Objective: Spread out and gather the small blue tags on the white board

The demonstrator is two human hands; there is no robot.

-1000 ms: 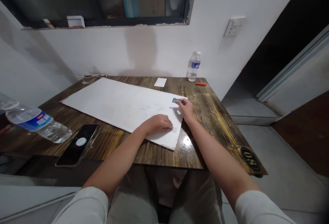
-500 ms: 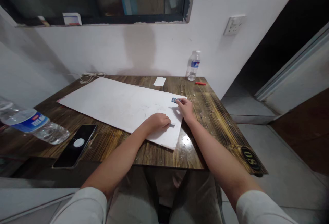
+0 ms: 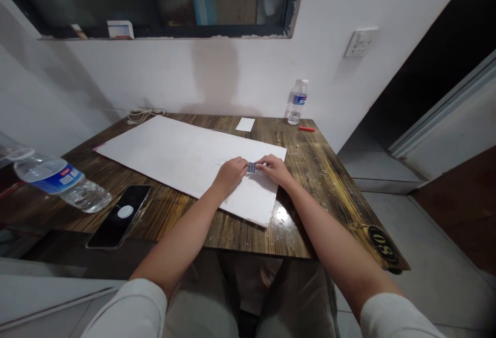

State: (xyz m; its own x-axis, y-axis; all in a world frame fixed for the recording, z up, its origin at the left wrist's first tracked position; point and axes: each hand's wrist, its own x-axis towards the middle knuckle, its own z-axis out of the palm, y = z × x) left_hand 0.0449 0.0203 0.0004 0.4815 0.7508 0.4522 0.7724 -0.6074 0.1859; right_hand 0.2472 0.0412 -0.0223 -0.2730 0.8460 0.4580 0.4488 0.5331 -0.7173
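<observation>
A small flat blue-grey piece with pale printing (image 3: 251,167) is between my two hands, just above the white board; its exact kind is too small to tell. My left hand (image 3: 232,171) pinches its left end, with the fingers closed. At the other end, the fingertips of my right hand (image 3: 273,168) are closed on it. The white board (image 3: 174,147) lies slanted across the table under both hands. Faint dark marks show on the board near my left hand. Whatever else my left fingers cover is hidden.
On the wooden table (image 3: 310,188), a large water bottle (image 3: 65,180) lies at the left beside a phone (image 3: 120,216). A small bottle (image 3: 298,101), a red stick-like object (image 3: 307,129), a white paper piece (image 3: 245,124) and a white cable (image 3: 141,116) are along the back.
My left hand has moved up and my right hand left and down, so they meet at the blue-grey piece. The thin grey piece earlier in my left fingers no longer shows separately.
</observation>
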